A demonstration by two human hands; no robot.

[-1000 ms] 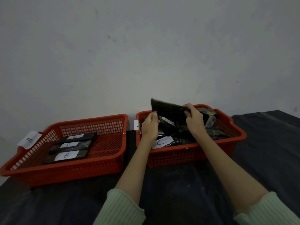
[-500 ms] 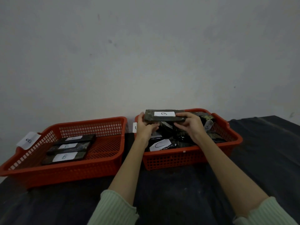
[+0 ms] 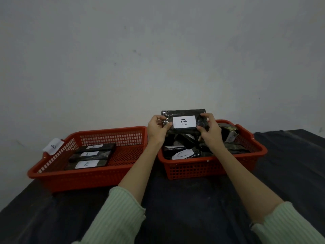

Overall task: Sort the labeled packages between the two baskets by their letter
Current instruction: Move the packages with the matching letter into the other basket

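A black package with a white label marked B [image 3: 184, 122] is held upright above the right red basket [image 3: 211, 167], its label facing me. My left hand [image 3: 157, 130] grips its left end and my right hand [image 3: 210, 128] grips its right end. Below, the right basket holds several dark packages, one showing a label marked C [image 3: 182, 154]. The left red basket [image 3: 91, 178] carries a paper tag marked B [image 3: 53, 146] on its left rim. Three packages labelled B [image 3: 87, 164] lie stacked flat in its left half.
Both baskets stand on a table covered in black cloth [image 3: 175, 208], against a plain grey wall [image 3: 158, 59]. The right half of the left basket shows bare mesh floor. A small white tag sits between the baskets, mostly hidden by my left wrist.
The package was lifted out of the right basket and turned over, from its dark back to lying flat, and now stands tilted up with its B label toward me.
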